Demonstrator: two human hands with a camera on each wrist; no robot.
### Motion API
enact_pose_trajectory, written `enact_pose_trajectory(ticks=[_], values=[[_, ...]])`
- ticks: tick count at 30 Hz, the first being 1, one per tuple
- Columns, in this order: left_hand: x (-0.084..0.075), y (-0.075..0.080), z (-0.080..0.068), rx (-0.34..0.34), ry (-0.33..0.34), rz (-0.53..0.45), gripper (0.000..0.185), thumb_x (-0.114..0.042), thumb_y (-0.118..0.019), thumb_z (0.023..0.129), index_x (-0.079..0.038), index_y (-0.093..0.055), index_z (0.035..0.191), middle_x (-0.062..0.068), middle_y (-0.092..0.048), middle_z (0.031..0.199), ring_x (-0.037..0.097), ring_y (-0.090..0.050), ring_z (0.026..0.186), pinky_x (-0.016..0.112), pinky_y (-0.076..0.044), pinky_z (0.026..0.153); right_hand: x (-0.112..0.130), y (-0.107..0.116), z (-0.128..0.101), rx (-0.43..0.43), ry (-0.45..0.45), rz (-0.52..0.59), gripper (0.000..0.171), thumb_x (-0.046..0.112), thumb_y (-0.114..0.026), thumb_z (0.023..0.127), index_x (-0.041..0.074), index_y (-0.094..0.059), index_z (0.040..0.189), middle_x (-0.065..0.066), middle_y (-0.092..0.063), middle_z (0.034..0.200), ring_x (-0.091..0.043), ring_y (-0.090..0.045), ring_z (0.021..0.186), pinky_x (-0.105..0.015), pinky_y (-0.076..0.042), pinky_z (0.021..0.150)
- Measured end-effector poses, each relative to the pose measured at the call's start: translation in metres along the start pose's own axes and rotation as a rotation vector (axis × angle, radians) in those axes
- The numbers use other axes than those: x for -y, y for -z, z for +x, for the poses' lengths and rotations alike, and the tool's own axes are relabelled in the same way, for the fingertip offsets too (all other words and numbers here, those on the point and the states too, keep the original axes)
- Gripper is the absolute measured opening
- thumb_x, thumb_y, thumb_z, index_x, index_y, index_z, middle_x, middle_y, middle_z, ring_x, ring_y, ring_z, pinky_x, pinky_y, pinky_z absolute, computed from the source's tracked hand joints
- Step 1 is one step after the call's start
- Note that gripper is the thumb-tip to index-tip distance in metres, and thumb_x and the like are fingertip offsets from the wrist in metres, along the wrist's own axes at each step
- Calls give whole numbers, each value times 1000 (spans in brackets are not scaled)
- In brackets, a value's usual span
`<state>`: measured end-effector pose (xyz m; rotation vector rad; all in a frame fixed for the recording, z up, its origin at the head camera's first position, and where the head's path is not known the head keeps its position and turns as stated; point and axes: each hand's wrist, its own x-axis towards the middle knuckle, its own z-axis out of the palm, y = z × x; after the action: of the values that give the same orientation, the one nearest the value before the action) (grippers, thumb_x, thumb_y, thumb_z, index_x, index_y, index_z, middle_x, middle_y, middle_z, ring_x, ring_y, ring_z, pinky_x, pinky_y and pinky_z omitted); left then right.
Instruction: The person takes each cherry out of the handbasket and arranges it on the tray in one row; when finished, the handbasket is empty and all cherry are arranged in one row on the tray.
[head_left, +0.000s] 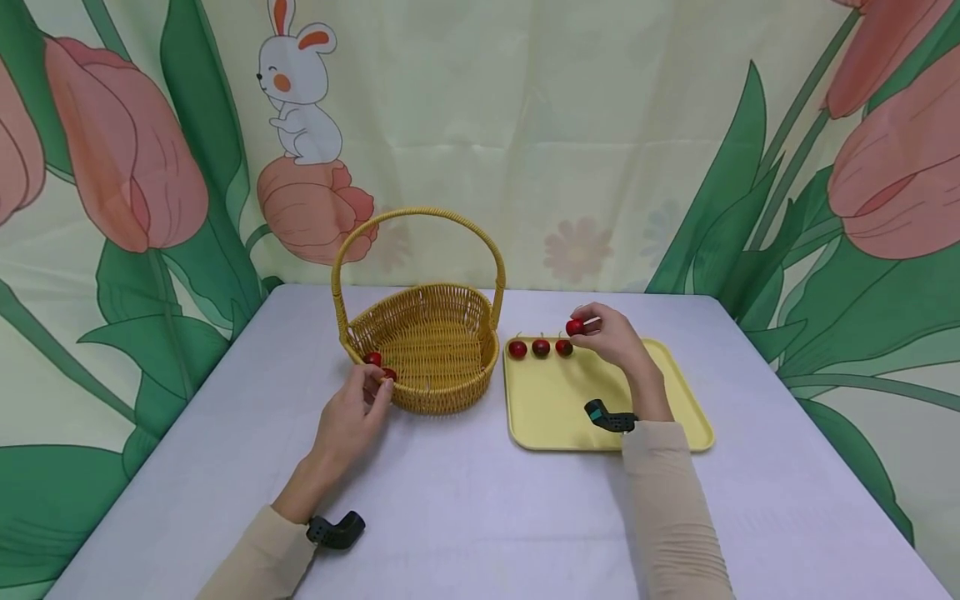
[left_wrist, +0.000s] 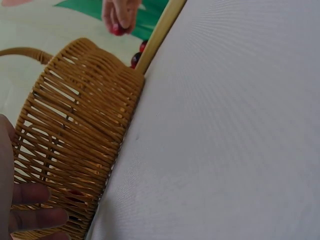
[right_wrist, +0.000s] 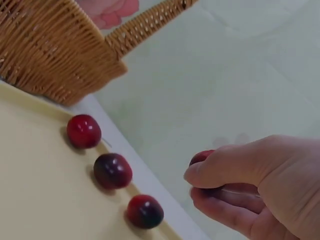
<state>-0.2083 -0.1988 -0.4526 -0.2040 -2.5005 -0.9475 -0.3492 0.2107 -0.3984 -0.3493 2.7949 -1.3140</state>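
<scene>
My right hand pinches a red cherry between thumb and fingertips, above the back edge of the yellow tray. Three dark red cherries, one of them the leftmost cherry, lie in a row along that edge. My left hand is at the near left rim of the wicker basket. In the left wrist view its fingers extend along the basket's outer wall. Two cherries, including the farther cherry, sit inside the basket by that rim; the hand partly hides the nearer one.
The basket's tall arched handle rises over it, left of the tray. A white cloth covers the table. Behind stands a printed backdrop with tulips and a rabbit. Each wrist wears a black device.
</scene>
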Motion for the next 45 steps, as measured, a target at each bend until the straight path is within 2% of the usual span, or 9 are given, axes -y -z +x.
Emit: enact_pose_trajectory(ticks=[5, 10, 21, 25, 39, 45], values=[[0, 0, 1, 4, -2, -1, 23, -29, -55, 102, -11, -52, 116, 2, -61, 89, 12, -55, 76, 24, -48, 65, -10, 1, 1, -6, -26, -3, 41, 8, -69, 92, -1, -55, 129, -24, -55, 133, -40, -60, 120, -47, -51, 94], [0, 0, 1, 4, -7, 0, 23, -29, -55, 102, -11, -52, 116, 2, -61, 89, 13, -55, 76, 24, -49, 65, -21, 0, 2, -9, -45, -64, 40, 5, -69, 92, -3, -56, 129, -25, -57, 131, -40, -62, 116, -47, -51, 95], [1, -1, 1, -3, -10, 5, 23, -29, -55, 103, -10, -52, 116, 2, -60, 88, 12, -54, 75, 24, -48, 63, -35, -6, 5, 25, -76, -134, 41, 10, -68, 93, -4, -57, 131, -27, -61, 126, -40, -60, 114, -46, -50, 95], [1, -1, 0, -2, -11, 5, 23, -28, -55, 103, -10, -51, 117, 2, -60, 88, 12, -54, 74, 24, -48, 63, -39, -9, 7, 34, -83, -142, 42, 12, -67, 94, -3, -57, 132, -26, -62, 126, -39, -59, 114, -48, -48, 99], [1, -1, 1, 2, -5, 8, 24, -30, -55, 103, -11, -52, 117, 2, -60, 87, 12, -54, 74, 24, -47, 63, -32, -4, 2, 69, -135, -107, 49, 17, -66, 96, -2, -50, 138, -26, -55, 135, -40, -55, 122, -50, -47, 102], [1, 0, 0, 4, -6, 6, 24, -30, -55, 103, -11, -52, 117, 2, -60, 88, 12, -54, 74, 24, -47, 63, -25, 4, 1, 37, -114, -111, 48, 17, -64, 97, -2, -50, 139, -26, -52, 140, -42, -53, 126, -51, -49, 101]])
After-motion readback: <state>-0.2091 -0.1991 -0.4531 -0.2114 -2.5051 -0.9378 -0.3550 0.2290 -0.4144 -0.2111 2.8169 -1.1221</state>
